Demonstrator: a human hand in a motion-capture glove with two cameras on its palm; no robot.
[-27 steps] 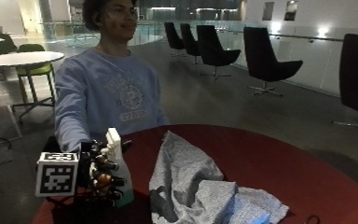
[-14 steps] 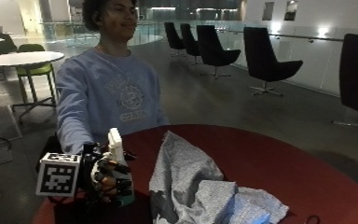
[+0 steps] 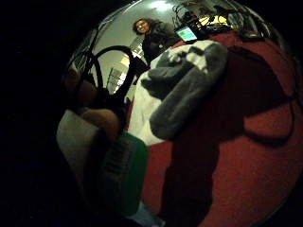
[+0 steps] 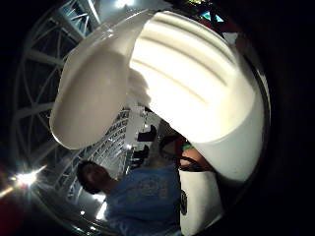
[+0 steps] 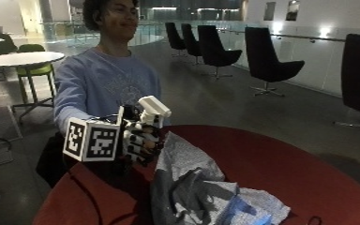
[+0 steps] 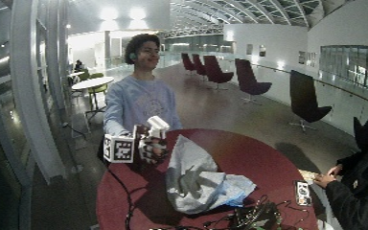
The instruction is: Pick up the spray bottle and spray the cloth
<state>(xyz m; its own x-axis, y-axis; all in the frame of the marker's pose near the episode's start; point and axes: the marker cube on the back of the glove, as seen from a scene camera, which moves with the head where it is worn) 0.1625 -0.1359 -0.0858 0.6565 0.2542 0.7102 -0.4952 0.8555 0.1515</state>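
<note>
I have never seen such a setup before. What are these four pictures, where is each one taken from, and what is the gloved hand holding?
There is no robot here: a person stands at a round red table and works with the right hand, which wears a black glove. Two pictures are taken from beside the table, one of them wider. The two round pictures come from small cameras on that hand's palm. The hand grips a white spray bottle, lifted off the table; its nozzle fills the thumb-side picture. A crumpled grey cloth lies on the table beside the hand. At the far edge sit cables and a phone.
</note>
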